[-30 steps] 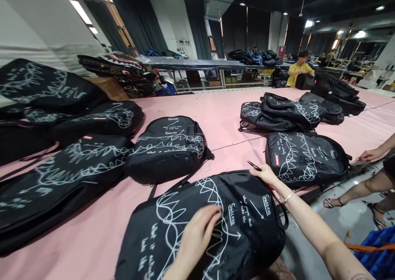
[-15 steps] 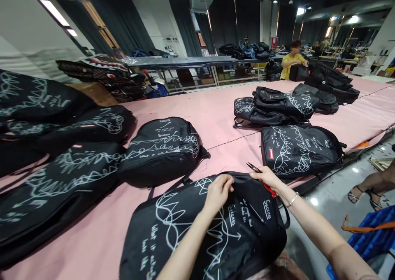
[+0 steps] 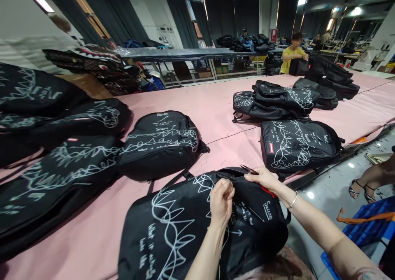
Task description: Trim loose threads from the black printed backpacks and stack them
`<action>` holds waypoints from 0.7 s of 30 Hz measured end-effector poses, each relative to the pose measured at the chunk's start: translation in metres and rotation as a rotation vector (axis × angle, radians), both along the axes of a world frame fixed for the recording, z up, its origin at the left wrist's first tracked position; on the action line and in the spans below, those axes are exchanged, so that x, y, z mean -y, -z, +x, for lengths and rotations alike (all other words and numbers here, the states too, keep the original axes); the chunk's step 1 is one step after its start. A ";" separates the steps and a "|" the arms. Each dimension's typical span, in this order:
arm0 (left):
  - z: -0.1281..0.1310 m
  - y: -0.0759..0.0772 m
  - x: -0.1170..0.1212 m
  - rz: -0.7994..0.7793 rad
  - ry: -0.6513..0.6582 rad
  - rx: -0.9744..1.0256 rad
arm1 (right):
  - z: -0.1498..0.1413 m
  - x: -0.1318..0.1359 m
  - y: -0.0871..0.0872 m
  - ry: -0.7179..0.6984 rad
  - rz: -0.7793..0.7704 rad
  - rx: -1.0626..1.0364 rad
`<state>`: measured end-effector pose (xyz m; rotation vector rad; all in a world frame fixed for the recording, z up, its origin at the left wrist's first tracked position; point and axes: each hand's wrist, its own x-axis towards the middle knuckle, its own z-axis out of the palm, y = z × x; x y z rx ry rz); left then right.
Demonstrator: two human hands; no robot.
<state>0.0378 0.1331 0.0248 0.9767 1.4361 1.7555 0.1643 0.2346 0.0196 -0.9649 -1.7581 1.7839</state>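
Note:
A black backpack [image 3: 140, 214] with white scribbled lines and lettering lies flat in front of me. Over its far side is my left hand [image 3: 221, 199], fingers curled tight; what they grip, if anything, is hidden. Close by on the right, my right hand [image 3: 262, 178] is closed around scissors, their dark pointed blades [image 3: 248, 169] pointing left and a red handle showing below the palm. This hand also rests at the backpack's far edge, where a gap in the fabric shows between the two hands.
The pink-covered table [image 3: 173, 101] carries another printed backpack [image 3: 163, 144] at left, a pile of them [image 3: 61, 156] farther left, and one more [image 3: 300, 144] at right. A person in yellow [image 3: 290, 57] handles black bags at the far end. Blue woven material [image 3: 361, 234] lies low right.
My left hand has turned more upright and its fingers have curled in. The right hand with the scissors has shifted slightly left. A gap has opened at the backpack's far edge.

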 end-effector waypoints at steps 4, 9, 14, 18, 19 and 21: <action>-0.003 -0.003 0.006 0.009 0.006 0.101 | 0.011 0.006 -0.022 0.013 0.446 0.210; -0.009 -0.005 0.007 0.031 -0.001 0.147 | 0.028 0.006 -0.056 -0.056 0.980 0.275; -0.009 -0.001 0.008 0.040 -0.005 0.123 | 0.026 -0.005 -0.083 -0.315 1.333 0.409; -0.010 0.000 0.008 0.049 -0.016 0.090 | 0.017 -0.010 -0.098 -0.464 1.461 0.530; -0.010 0.000 0.008 0.050 -0.017 0.083 | 0.015 -0.010 -0.100 -0.487 1.476 0.546; -0.010 -0.001 0.008 0.053 -0.019 0.073 | 0.011 -0.009 -0.104 -0.521 1.494 0.574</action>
